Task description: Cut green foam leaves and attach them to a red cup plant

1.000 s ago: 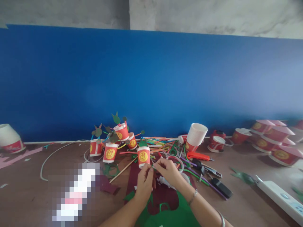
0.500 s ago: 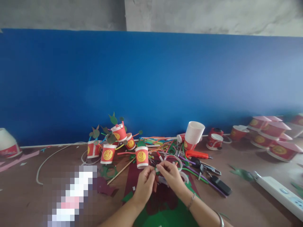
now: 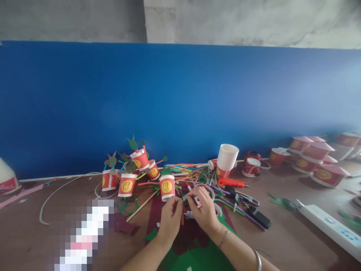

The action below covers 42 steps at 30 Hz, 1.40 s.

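Observation:
My left hand [image 3: 170, 218] is closed with thumb and fingers pressed together, just in front of a red and white paper cup [image 3: 167, 187] with a yellow emblem. Whatever it pinches, if anything, is too small to make out. To its right, my right hand [image 3: 203, 207] pinches a small pale scrap [image 3: 185, 197], perhaps tape or paper, between thumb and forefinger. A narrow gap separates the fingertips. Beneath the hands lie dark red paper [image 3: 154, 210] and green paper [image 3: 197, 259]. Partly behind my right hand are rolls of clear tape [image 3: 217, 209] and a red-tipped pen [image 3: 187, 185].
Several decorated cups [image 3: 127, 185] stand at left, near a wooden stick [image 3: 143, 204]. Coloured straws [image 3: 186, 170], a cup stack [image 3: 227, 160], an orange cutter [image 3: 231, 183] and keys with a black fob [image 3: 257, 216] lie beyond. A white power strip [image 3: 329, 226] is at right.
My fingertips have moved apart; they were nearly together before. The small pale scrap stays with my right hand. The whole view has shifted slightly.

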Each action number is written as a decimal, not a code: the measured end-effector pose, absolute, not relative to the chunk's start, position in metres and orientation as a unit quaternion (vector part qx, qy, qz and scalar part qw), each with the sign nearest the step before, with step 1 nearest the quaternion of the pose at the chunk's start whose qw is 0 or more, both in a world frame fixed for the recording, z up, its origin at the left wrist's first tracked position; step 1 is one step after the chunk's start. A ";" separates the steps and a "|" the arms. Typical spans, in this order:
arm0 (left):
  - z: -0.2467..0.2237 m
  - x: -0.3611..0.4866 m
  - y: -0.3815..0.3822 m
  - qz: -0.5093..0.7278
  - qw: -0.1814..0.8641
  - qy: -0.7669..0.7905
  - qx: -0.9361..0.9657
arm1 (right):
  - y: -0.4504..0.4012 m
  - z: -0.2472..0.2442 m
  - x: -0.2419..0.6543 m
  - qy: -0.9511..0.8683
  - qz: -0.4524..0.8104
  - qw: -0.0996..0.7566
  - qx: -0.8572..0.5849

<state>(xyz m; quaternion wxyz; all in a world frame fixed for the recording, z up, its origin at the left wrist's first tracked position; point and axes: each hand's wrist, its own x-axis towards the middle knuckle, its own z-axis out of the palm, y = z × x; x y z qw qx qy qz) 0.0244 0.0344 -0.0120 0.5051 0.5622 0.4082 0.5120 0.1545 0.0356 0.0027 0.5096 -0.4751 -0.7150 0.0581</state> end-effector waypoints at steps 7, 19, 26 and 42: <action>-0.015 0.022 0.035 0.527 0.458 0.429 0.573 | 0.033 0.005 0.149 -0.745 0.066 0.480 -0.458; -0.020 0.020 0.035 0.519 0.427 0.425 0.606 | 0.035 0.002 0.147 -0.714 0.175 0.486 -0.473; -0.018 0.020 0.034 0.533 0.437 0.418 0.591 | 0.034 0.006 0.148 -0.712 0.187 0.485 -0.473; -0.015 0.022 0.038 0.567 0.475 0.431 0.517 | 0.048 0.000 0.164 -0.679 0.014 0.465 -0.568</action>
